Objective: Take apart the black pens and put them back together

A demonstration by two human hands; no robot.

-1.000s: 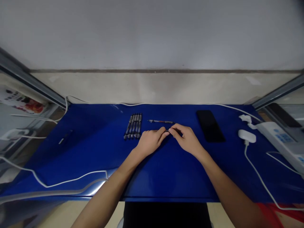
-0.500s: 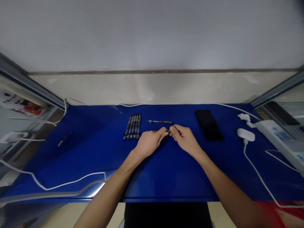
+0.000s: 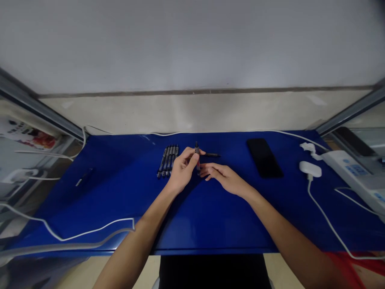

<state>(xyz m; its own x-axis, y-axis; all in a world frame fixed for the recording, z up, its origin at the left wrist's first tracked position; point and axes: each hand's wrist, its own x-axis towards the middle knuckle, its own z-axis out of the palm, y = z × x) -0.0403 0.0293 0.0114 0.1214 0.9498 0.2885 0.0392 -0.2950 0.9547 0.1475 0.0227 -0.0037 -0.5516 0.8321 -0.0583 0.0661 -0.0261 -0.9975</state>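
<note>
My left hand (image 3: 182,169) is closed, with thumb and fingers pinching a pen (image 3: 197,147) that stands nearly upright. The pen has a grey grip and a clear barrel with some red in it. My right hand (image 3: 224,176) is open beside the pen's lower end, its fingers stretched toward it; whether they touch it I cannot tell. Behind the hands lies another pen (image 3: 213,155), partly covered by my left fingers. Several similar pens (image 3: 168,158) lie side by side in a row just left of my left hand.
On the blue table (image 3: 210,224), a black phone (image 3: 264,157) lies to the right. Beyond it are a white earphone case (image 3: 310,169) on a cable and a power strip (image 3: 350,168). A dark pen-like item (image 3: 84,176) lies far left, near white cables (image 3: 90,231).
My hands were together over a small dark item; now my left hand has moved left and holds a pen upright. My right hand has opened its fingers and shifted slightly left.
</note>
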